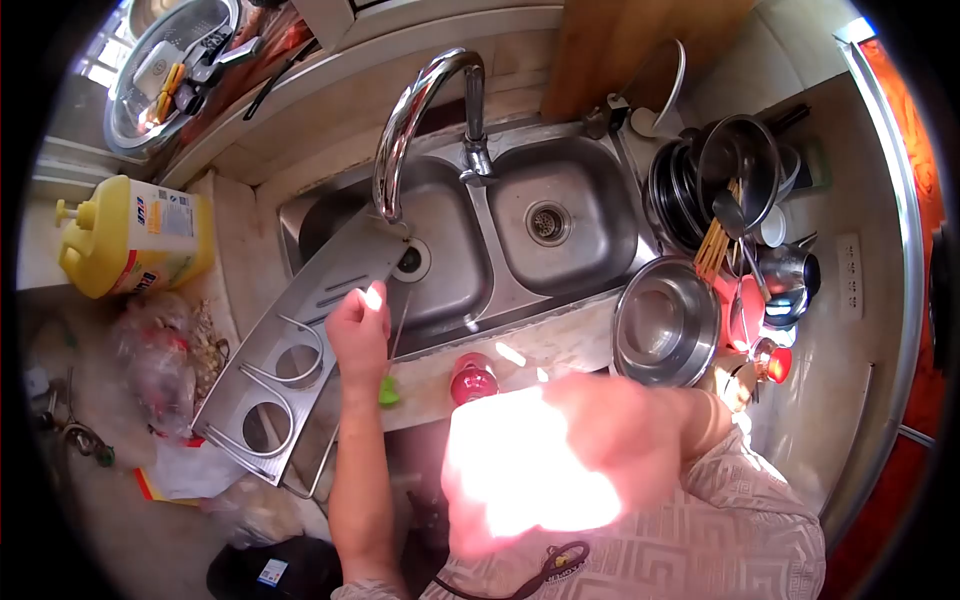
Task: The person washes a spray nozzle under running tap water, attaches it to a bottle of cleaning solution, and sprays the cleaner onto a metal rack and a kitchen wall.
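A long metal rack (345, 262) leans across the left sink basin, with two round holes and bent wire loops at its lower end. My left hand (358, 322) is closed on the rack's right edge, near the slots. Below that hand, a small bright green piece (388, 391) shows beside a thin rod. My right hand (560, 455) is close to the camera, blurred and washed out by sunlight, so its fingers cannot be made out. Just beyond it, a pink container (473, 379) stands on the counter's front edge.
A chrome faucet (474, 110) arches over the double sink (565, 190). On the right are a steel bowl (665, 320), stacked pans (740, 160) and utensils. A yellow jug (140, 237) and plastic bags (155, 360) sit at the left; a colander (170, 75) is at the upper left.
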`<state>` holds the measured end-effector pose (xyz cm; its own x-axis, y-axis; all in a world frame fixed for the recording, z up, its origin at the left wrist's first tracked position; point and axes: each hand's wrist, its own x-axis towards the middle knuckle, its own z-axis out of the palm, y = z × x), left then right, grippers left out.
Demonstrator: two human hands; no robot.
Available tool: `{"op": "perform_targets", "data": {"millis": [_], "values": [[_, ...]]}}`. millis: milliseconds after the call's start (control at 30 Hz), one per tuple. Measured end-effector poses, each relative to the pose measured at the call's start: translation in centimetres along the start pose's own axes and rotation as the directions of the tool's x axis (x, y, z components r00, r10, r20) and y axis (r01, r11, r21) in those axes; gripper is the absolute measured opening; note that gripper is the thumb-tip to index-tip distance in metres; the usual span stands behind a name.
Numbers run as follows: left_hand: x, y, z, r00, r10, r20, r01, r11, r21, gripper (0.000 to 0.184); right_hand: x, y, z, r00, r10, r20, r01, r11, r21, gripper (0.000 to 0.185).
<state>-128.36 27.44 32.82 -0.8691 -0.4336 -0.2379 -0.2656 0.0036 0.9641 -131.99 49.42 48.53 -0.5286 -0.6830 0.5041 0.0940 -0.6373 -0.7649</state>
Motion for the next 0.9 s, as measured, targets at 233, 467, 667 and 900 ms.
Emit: {"op": "perform_targets", "data": {"millis": [233, 467, 667, 900], "values": [[3.9, -6.4, 0.4, 0.943, -0.039, 0.331, -0.113, 0.896, 0.429, 0.051, -6.8, 19.0, -10.8, 0.248, 0.864, -0.439, -0.698, 0.473, 0.537, 0.069], [3.1, -2.7, 1.0, 0.906, -0.001, 0.424, -0.066, 0.987, 0.144, 0.048, -9.0, 14.8, -9.3, 0.445, 0.440, -0.780, -0.562, 0.815, 0.140, 0.044], [7.0, -4.4, 0.5, 0.746, -0.190, 0.638, 0.201, 0.978, 0.056, 0.043, -16.6, 13.5, -0.6, 0.480, -0.281, -0.831, -0.755, 0.351, -0.554, 0.027], [4.1, -0.2, 2.6, 0.758, 0.168, 0.630, -0.569, 0.641, 0.515, 0.044, -28.8, 8.7, 13.4, 0.016, 0.078, -0.997, -0.812, 0.583, 0.032, 0.030]]}}
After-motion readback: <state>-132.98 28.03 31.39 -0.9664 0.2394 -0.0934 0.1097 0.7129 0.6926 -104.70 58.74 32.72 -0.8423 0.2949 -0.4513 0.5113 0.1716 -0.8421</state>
